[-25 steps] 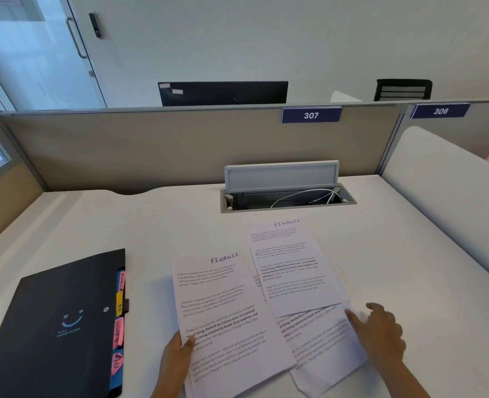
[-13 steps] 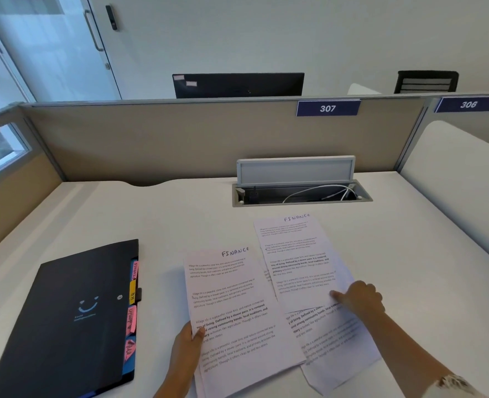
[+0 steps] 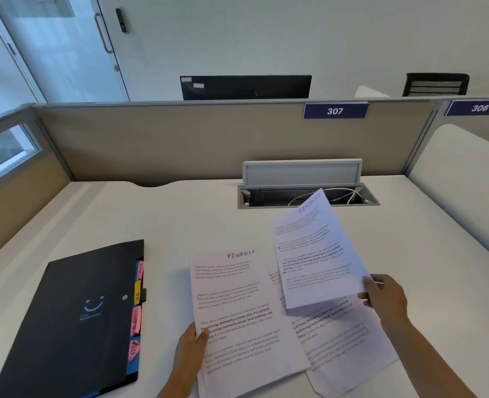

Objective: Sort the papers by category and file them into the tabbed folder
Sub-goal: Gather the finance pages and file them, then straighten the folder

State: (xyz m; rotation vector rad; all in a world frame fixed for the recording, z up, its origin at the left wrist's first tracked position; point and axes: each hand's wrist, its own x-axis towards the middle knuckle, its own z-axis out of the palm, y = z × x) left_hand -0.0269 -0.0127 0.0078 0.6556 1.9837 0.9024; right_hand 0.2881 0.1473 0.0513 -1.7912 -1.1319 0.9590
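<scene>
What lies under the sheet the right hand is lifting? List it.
Under the lifted sheet pinched by the right hand lies another printed sheet, flat on the desk. Its heading is covered, so its category cannot be read.

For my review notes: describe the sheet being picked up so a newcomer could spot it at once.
Start at the open cable tray at the back of the white desk. Just in front hangs the lifted Finance sheet, pinched at its lower right corner by the right hand. Unlike the sheets lying flat beneath and beside it, it curls up off the desk.
</scene>
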